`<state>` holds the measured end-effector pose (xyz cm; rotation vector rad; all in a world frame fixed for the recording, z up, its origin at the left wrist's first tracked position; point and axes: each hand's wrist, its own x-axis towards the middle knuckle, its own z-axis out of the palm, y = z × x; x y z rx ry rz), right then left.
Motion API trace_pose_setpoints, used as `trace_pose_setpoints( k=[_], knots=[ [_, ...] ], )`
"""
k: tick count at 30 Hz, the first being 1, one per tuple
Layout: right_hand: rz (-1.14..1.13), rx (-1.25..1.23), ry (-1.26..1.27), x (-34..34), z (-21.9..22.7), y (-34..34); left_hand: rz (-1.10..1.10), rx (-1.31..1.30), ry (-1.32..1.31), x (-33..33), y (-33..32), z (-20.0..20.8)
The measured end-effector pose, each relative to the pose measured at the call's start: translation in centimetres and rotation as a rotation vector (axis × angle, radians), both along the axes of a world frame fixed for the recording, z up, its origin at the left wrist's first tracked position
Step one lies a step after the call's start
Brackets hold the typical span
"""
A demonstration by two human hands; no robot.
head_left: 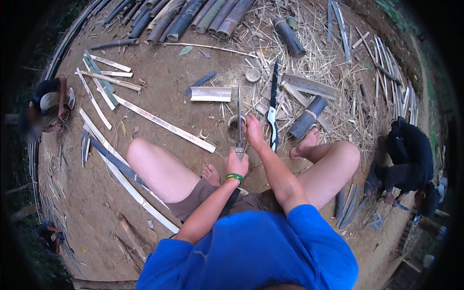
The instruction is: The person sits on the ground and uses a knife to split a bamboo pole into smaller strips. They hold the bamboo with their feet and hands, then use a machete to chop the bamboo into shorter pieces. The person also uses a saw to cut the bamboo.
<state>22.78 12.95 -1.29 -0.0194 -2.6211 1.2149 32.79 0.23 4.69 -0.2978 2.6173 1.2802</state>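
Note:
My left hand [236, 165], with green bands at its wrist, is closed round the handle of a long narrow knife [239, 113]. The blade points away from me. Just right of the blade, my right hand [253, 131] has its fingers closed on the rim of a short bamboo tube [233, 122], whose round end faces up. The blade lies over or against this rim; I cannot tell whether it cuts in. Right of my right hand lies a saw [272, 108] with a black blade and a white and black handle.
A split bamboo piece [211, 94] and a bamboo disc [252, 75] lie ahead. A bamboo section [308, 117] rests by my right foot amid shavings [333, 72]. Bamboo strips [162, 123] lie left, poles [186, 19] at the back. People crouch left [48, 104] and right [411, 154].

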Motion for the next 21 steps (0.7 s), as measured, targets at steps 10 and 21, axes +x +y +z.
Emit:
trace_pose_setpoints(
  k=[10,21],
  knots=[
    [0.023,0.077,-0.113,-0.4,-0.3,-0.3,0.030,0.015,-0.035,-0.5,-0.5,-0.5],
    [0.123,0.033,-0.133,-0.6,0.6,-0.3,0.076,0.044,-0.056,-0.6,-0.9,-0.7]
  ],
)
